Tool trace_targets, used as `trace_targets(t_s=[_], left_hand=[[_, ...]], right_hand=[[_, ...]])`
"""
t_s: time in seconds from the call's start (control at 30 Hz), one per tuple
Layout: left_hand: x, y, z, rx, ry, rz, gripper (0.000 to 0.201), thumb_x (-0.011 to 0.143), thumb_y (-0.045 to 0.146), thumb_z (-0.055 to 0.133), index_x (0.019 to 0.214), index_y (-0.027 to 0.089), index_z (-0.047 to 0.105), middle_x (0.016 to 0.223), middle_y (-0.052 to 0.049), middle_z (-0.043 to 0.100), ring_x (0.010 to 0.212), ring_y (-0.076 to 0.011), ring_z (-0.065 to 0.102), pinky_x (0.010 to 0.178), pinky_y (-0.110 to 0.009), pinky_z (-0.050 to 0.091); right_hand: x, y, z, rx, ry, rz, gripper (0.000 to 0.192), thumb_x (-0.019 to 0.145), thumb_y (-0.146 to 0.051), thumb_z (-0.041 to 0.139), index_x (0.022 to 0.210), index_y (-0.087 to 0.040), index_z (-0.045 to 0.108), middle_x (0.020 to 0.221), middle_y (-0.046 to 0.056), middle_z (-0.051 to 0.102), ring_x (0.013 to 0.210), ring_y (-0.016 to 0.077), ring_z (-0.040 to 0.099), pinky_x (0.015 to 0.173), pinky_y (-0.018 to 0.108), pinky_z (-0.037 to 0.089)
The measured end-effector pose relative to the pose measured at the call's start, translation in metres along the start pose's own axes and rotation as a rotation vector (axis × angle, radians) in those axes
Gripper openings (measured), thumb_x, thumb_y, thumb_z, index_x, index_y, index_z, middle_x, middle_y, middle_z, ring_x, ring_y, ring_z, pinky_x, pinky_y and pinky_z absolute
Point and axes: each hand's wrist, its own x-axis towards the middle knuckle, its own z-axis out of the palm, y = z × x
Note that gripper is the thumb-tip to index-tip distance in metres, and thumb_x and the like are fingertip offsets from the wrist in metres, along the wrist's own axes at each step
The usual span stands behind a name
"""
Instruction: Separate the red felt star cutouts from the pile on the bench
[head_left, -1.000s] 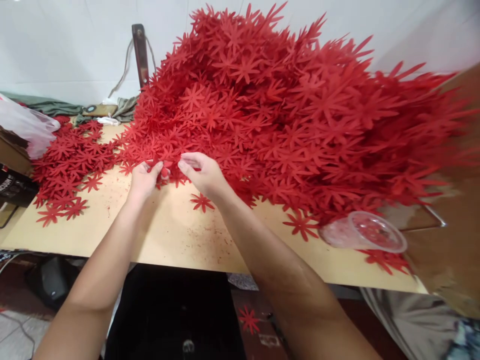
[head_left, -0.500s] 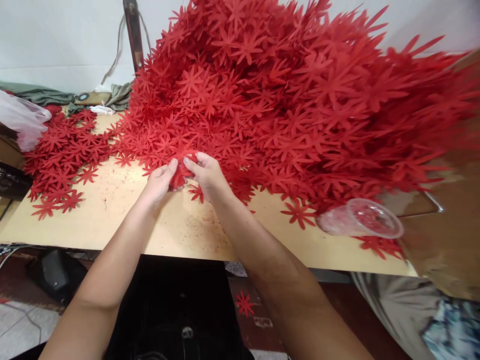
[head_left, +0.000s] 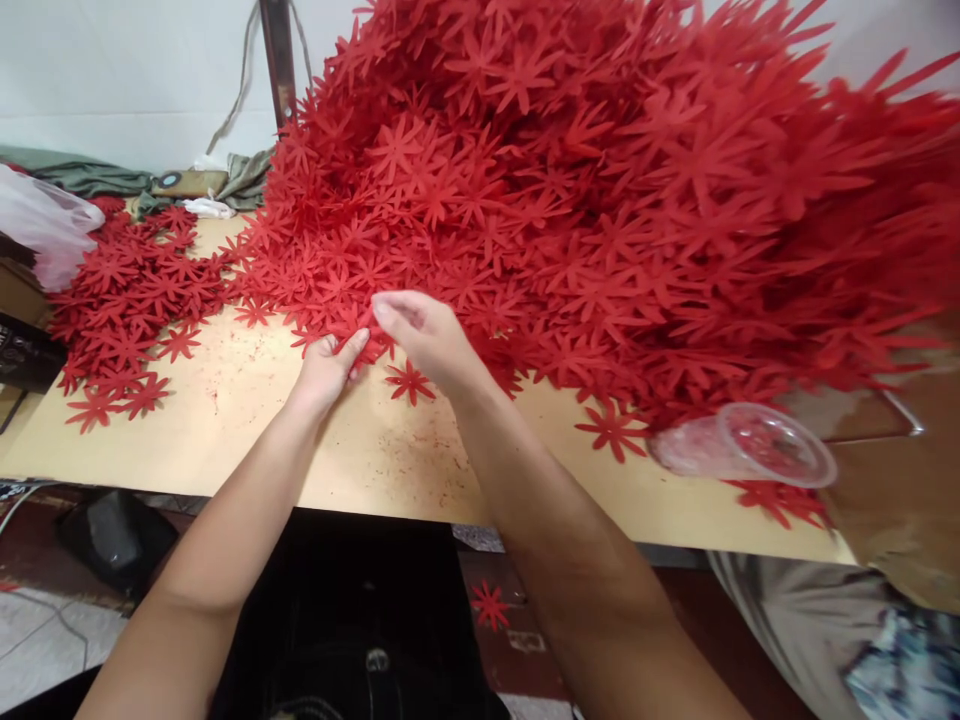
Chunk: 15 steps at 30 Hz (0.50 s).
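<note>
My left hand (head_left: 330, 368) is closed, thumb on top, on a red flower-shaped cutout (head_left: 369, 346) at the front edge of a big pile of such cutouts (head_left: 480, 220). Just right of it and slightly higher, my right hand (head_left: 424, 328) has thumb and fingertips pinched together. A bit of red shows at those fingertips, seemingly a petal of the same cutout, though the pile behind blends with it. One loose red cutout (head_left: 409, 383) lies on the tabletop below my right hand.
A smaller heap of red cutouts (head_left: 135, 300) lies left, by a white plastic bag (head_left: 45, 225). At right, a clear plastic cup (head_left: 694, 445) lies on its side next to a cardboard box (head_left: 892, 480). Red scraps dot the wooden tabletop (head_left: 247, 400). One cutout (head_left: 490, 606) lies below the table.
My right hand has moved slightly up and right, away from my left thumb, its fingers now pinched. My left hand keeps its hold on the red cutout. The view has shifted a little.
</note>
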Motion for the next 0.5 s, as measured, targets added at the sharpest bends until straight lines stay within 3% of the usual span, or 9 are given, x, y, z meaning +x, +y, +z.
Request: trace_targets(t_s=[0.07,0.2,0.33,0.5], left_hand=[[0.001,-0.001,-0.001,-0.008,0.011,0.006,0.033,0.081,0.029,0.065,0.055,0.015,0.05,0.035,0.008,0.042,0.032,-0.0034,0.035,0.037,-0.018,0.026],[-0.001,-0.003,-0.005,-0.031,-0.096,-0.015,0.038,0.081,0.042,0.064,0.058,0.013,0.055,0.046,0.002,0.057,0.041,-0.0053,0.05,0.045,-0.018,0.039],[-0.002,-0.002,-0.009,-0.15,-0.238,-0.069,0.037,0.079,0.05,0.063,0.073,0.013,0.062,0.059,0.0,0.066,0.053,-0.0087,0.061,0.054,-0.02,0.048],[-0.002,-0.001,-0.008,-0.092,-0.275,-0.034,0.022,0.07,0.031,0.075,0.074,0.013,0.062,0.06,0.002,0.067,0.055,-0.0071,0.062,0.055,-0.016,0.046]], right_hand=[[-0.007,0.0,0.004,0.042,-0.151,0.04,0.032,0.067,-0.044,0.075,0.082,-0.018,0.063,0.078,0.002,0.068,0.073,0.0149,0.066,0.073,0.032,0.057],[-0.011,0.005,0.007,0.134,-0.287,0.11,0.039,0.063,-0.051,0.076,0.076,-0.02,0.056,0.053,-0.005,0.058,0.046,0.0099,0.054,0.048,0.025,0.047],[-0.008,0.011,0.002,0.196,-0.168,0.061,0.032,0.064,-0.045,0.075,0.073,-0.02,0.058,0.058,-0.006,0.058,0.05,0.0071,0.051,0.051,0.023,0.044],[-0.008,0.014,0.004,0.164,-0.034,0.027,0.013,0.072,-0.028,0.067,0.075,-0.018,0.059,0.062,-0.004,0.058,0.054,0.0084,0.052,0.055,0.024,0.044]])
